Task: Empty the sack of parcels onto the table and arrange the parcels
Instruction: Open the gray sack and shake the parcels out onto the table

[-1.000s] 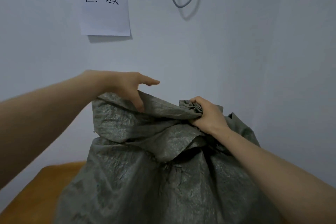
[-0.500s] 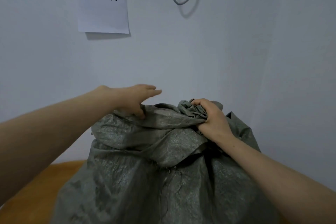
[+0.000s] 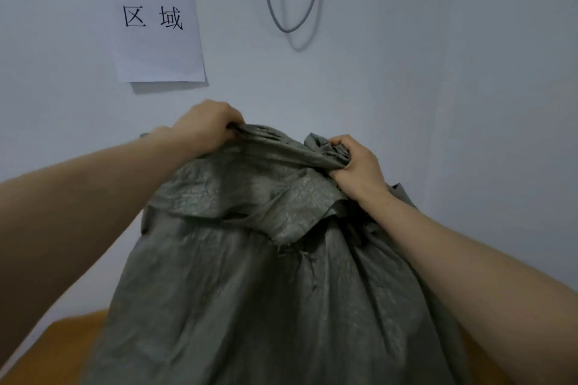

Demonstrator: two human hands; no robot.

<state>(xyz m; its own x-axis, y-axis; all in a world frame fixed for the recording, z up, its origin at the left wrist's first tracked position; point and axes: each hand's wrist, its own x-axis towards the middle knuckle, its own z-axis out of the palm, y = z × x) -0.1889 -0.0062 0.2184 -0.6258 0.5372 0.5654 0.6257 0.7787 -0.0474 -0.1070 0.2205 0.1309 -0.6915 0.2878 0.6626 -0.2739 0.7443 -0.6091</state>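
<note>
Head view, and the grey-green sack (image 3: pixel 266 306) fills the middle and bottom of the shot. It stands upright on the wooden counter (image 3: pixel 59 350), with the pale wall (image 3: pixel 438 72) behind it. Both hands are up at its top. The left hand (image 3: pixel 205 128) sits on the upper left edge, fingers curled over and gripping a fold of the woven fabric, knuckles toward the camera. The right hand (image 3: pixel 356 166) is at the upper right, fist clenched round a thick bunch of gathered cloth. Between the two hands the top edge runs as a creased band. Just below it a flap of the fabric is folded down over the front, its lower edge frayed with loose threads. The body underneath is crinkled all over — what is inside is hidden by the cloth. Only a brown corner of the counter shows, at lower left. On the wall above the left hand hangs a white paper sheet (image 3: pixel 156 50) printed with four black characters, and to its right a grey cable (image 3: pixel 289 30) hangs in a loop.
</note>
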